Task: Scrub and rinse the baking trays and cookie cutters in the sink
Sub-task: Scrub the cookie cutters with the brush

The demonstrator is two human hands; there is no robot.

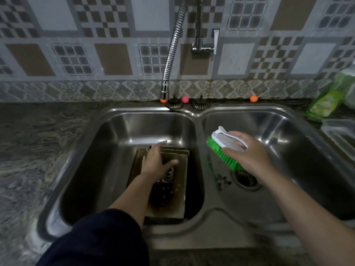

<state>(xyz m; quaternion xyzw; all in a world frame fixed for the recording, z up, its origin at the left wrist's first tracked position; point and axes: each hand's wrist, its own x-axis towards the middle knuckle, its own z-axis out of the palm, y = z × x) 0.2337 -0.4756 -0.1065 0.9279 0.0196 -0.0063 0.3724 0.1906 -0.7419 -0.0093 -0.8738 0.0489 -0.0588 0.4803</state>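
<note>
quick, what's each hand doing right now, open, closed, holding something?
Left hand: open, fingers spread over the baking trays in the left basin.
Right hand: closed on the green scrub brush, held over the right basin.

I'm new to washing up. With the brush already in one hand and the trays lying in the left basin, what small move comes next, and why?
Probably bring the scrub brush, gripped by the right hand over the right basin, across to the baking trays: the left hand already reaches onto them, and they look stained.
</note>
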